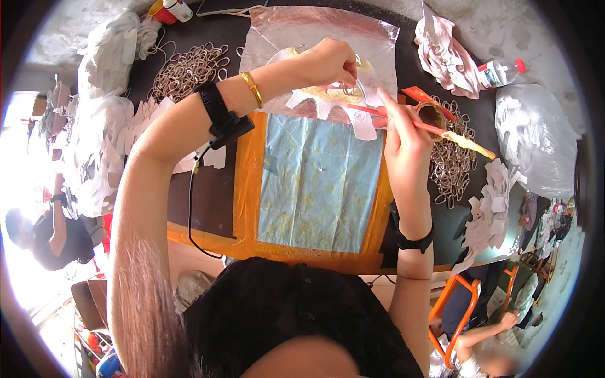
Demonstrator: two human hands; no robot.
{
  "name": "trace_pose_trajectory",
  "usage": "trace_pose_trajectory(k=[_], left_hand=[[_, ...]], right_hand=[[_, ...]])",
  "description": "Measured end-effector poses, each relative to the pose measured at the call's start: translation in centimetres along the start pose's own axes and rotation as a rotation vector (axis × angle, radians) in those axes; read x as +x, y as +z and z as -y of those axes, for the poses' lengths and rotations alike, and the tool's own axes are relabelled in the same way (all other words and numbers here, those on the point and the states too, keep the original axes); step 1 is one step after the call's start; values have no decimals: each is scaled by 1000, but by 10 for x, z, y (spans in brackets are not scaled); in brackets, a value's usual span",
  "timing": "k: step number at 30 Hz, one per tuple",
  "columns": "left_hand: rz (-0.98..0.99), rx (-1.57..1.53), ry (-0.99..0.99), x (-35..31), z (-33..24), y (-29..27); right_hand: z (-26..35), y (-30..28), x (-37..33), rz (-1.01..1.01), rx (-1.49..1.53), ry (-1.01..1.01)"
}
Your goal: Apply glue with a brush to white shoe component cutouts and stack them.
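Note:
My left hand reaches over the far middle of the table, its fingers closed in a pinch on a metal ring. Beneath it lies a white scalloped fabric-like piece, with yellowish glue smeared along its middle. My right hand grips a thin red stick laid across the fingers. The stick's right end is thickly coated in yellow glue; its bare red end points left, toward the white piece. Just beyond my right hand stands a round glue container, partly hidden by the hand and stick.
Piles of metal rings lie left and right. A blue sheet framed in orange tape covers the near table; a clear plastic sheet lies beyond. White cut pieces, a plastic bag and a bottle sit right.

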State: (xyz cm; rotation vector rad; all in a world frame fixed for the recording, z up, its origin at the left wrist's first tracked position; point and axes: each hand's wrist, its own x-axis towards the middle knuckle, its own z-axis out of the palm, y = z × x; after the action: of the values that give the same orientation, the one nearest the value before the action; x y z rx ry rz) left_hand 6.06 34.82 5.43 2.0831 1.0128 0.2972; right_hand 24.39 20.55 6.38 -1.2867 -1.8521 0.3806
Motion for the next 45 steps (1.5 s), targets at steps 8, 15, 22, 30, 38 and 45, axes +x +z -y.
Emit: trace_pose_trajectory(k=[8, 15, 22, 30, 38, 45], left_hand=[[-1, -39, -12, 2, 4, 3], [-29, -37, -12, 2, 9, 7], [-35, -29, 30, 5, 11, 10], [-43, 13, 18, 4, 11, 9], [-47, 67, 95, 3, 13, 9], [-253, 153, 164, -9, -16, -12]], right_hand=[[-1, -1, -1, -1, -30, -16], [-3, 0, -1, 17, -28, -16], [-3, 0, -1, 3, -14, -16], [-1, 1, 1, 3, -4, -16], [0, 3, -1, -22, -11, -26], [4, -4, -3, -44, -27, -106]])
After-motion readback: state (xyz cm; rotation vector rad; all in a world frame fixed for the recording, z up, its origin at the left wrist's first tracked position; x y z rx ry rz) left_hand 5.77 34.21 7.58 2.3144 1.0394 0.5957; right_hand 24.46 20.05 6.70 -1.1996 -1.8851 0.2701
